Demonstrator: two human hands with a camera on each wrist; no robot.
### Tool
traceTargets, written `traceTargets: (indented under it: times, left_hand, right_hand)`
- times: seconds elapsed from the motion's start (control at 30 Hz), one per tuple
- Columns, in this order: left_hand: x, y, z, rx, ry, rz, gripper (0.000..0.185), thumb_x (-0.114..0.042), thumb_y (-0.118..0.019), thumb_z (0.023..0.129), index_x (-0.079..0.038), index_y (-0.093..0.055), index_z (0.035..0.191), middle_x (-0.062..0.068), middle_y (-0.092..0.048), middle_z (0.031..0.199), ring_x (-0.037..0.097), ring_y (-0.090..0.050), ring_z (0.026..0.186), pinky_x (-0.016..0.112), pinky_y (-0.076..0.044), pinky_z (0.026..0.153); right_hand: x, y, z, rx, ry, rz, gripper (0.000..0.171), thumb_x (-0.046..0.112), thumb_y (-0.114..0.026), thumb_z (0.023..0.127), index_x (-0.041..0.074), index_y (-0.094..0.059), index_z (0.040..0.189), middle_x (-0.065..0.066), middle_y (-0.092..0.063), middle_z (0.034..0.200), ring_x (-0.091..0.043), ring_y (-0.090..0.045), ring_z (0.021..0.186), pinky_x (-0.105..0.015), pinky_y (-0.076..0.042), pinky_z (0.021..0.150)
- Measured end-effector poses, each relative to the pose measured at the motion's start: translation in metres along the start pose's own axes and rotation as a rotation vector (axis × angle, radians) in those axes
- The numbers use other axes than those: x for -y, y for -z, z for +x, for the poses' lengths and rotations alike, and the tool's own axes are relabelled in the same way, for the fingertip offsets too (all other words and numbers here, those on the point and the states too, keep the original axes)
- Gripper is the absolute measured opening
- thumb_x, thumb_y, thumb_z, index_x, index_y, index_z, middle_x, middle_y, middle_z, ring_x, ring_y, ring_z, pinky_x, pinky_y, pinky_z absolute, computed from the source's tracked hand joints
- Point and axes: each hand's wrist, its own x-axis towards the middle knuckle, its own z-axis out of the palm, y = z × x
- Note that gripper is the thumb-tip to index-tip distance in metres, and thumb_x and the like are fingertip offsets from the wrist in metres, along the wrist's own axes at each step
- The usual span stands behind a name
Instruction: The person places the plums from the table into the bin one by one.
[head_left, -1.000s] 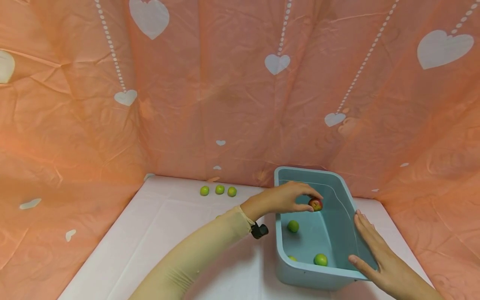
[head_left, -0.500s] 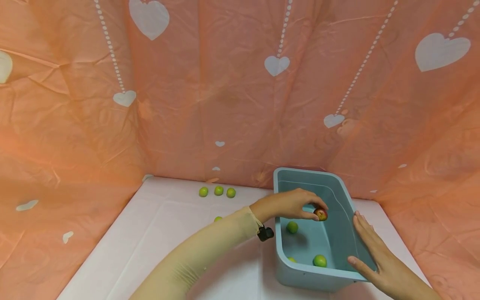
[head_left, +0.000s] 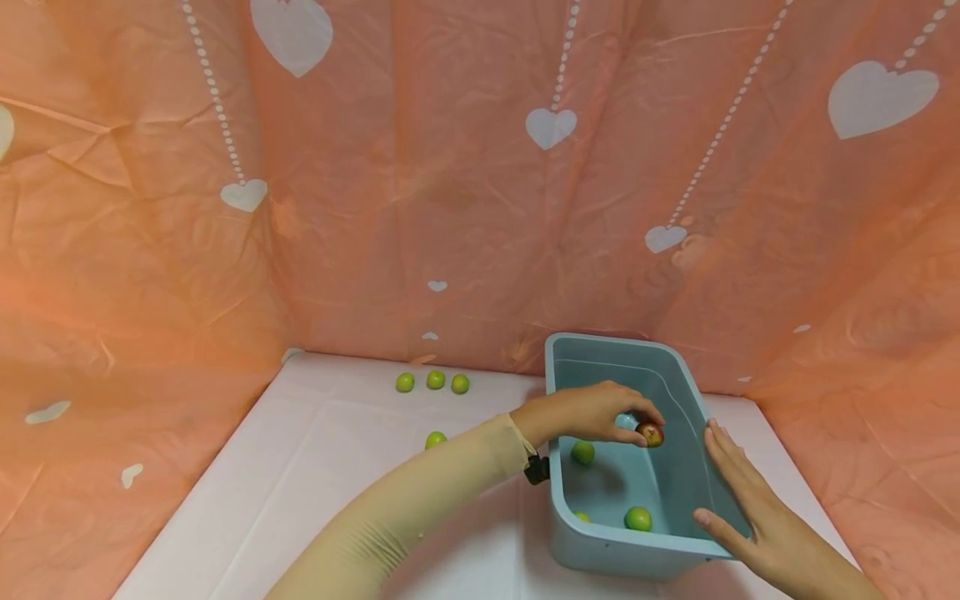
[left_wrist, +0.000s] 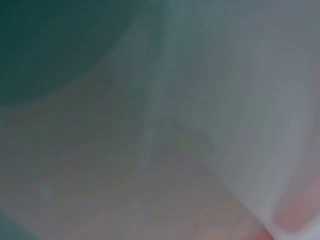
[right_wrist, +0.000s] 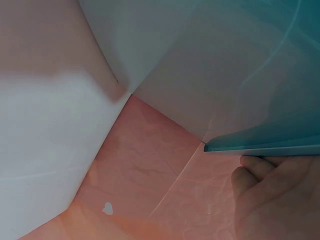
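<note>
the reddish fruit (head_left: 650, 433), pinched by the left hand (head_left: 592, 412), has been carried lower and further right inside the blue tub (head_left: 626, 554), so it looks close to being dropped. the tub's right rim is steadied by the flat, spread right hand (head_left: 757, 512).

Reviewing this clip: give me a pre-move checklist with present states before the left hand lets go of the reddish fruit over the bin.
1. Left hand pinches the reddish fruit at its fingertips: ok.
2. Fruit is inside the outline of the blue bin, above its floor: ok.
3. Right hand rests flat on the bin's right rim, steadying it: ok.
4. Bin floor below has free room; green fruits lie nearer the front: ok.
5. Four green fruits on the table remain outside the bin: not ok.
6. Left wrist view confirms the grip: cannot tell, blurred.
</note>
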Motion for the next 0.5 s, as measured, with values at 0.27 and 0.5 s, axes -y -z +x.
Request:
traceTargets:
  times: [0.27,0.5]
  left_hand:
    - [0.003,-0.009,0.002,0.023,0.005,0.021,0.041,-0.028,-0.072,0.106,-0.015,-0.068,0.144,-0.006,-0.071,0.135,0.0,-0.063,0.118,0.008,-0.042,0.102]
    - [0.002,-0.015,0.003,0.057,0.019,0.075,0.04,-0.029,-0.073,0.105,-0.017,-0.069,0.143,-0.008,-0.071,0.132,0.0,-0.063,0.118,0.007,-0.043,0.1]
  right_hand:
    - [0.002,-0.001,0.0,0.003,0.0,0.006,0.1,0.018,-0.078,0.098,0.01,-0.012,0.174,-0.014,-0.009,0.18,0.003,0.007,0.161,-0.002,0.001,0.116]
    - [0.001,0.0,-0.001,0.007,-0.011,0.006,0.1,0.019,-0.077,0.099,0.012,-0.011,0.174,-0.013,-0.008,0.18,0.002,0.007,0.162,-0.002,0.001,0.116]
